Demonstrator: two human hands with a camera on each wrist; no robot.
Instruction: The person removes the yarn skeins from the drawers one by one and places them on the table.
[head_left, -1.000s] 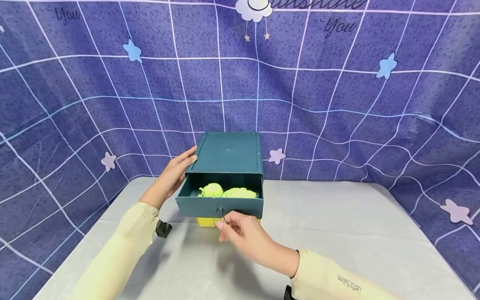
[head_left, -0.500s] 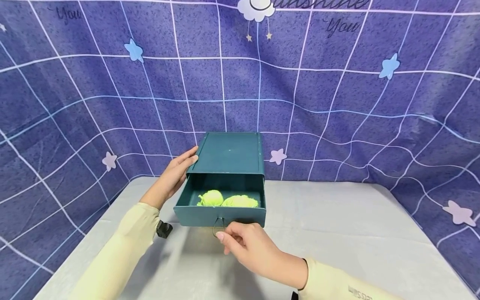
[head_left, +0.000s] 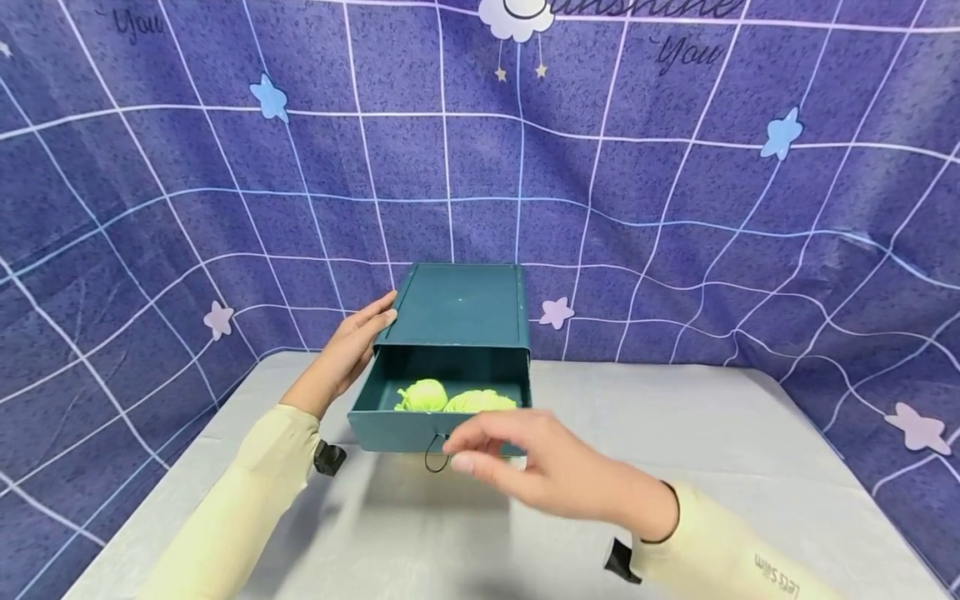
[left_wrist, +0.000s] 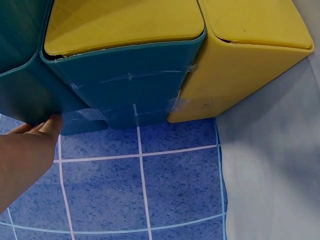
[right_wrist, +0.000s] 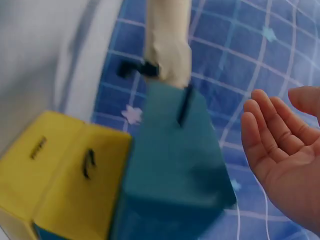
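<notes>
A teal drawer (head_left: 390,430) stands pulled out from the top of a drawer unit (head_left: 459,307). Two crinkled yellow-green items, a rounder one (head_left: 424,395) and a wider one (head_left: 480,402), lie inside; their kind is unclear. My left hand (head_left: 347,352) rests against the unit's left side, its fingers along the upper edge. In the left wrist view, that hand (left_wrist: 32,150) touches the teal wall. Before the drawer front, my right hand (head_left: 540,462) hovers beside the thin wire loop handle (head_left: 430,460), holding nothing. The right wrist view shows the right hand (right_wrist: 285,155) with loosely bent fingers, apart from the drawer.
Below the top drawer, the left wrist view shows a teal box with a yellow front (left_wrist: 125,25) and a yellow box (left_wrist: 250,65), taped together. Dark handles (right_wrist: 88,164) mark the yellow fronts. A pale cloth (head_left: 660,442) covers the table; a blue-purple grid curtain (head_left: 637,167) hangs behind.
The drawer has come farther out toward me, then stopped. My right hand has let go of the loop handle and moved slightly right and up. The left hand stays in place.
</notes>
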